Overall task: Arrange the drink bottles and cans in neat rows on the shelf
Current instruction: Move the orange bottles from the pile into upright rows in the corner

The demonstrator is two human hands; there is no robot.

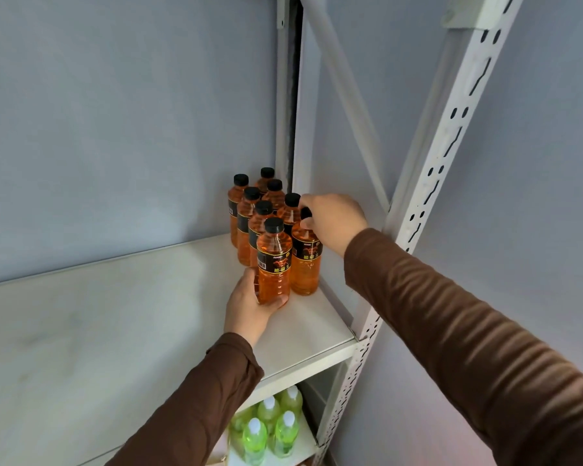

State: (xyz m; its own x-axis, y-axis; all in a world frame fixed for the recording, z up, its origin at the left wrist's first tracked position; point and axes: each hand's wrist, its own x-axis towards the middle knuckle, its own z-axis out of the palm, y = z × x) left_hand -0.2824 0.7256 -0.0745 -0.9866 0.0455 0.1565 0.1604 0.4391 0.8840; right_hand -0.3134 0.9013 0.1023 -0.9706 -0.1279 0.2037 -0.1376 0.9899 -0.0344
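Several orange drink bottles with black caps and black labels stand in two rows in the right back corner of a white shelf [115, 297]. My left hand [249, 306] wraps the base of the front left bottle [273, 260]. My right hand [334, 220] grips the cap of the front right bottle [305, 264], hiding that cap. Both front bottles stand upright on the shelf, side by side. The rows behind them [249, 216] run back toward the wall.
A white perforated upright [428, 196] and a diagonal brace [344, 95] frame the shelf's right side. Grey walls close the back and right. Several green bottles [270, 428] with white caps stand on the shelf below.
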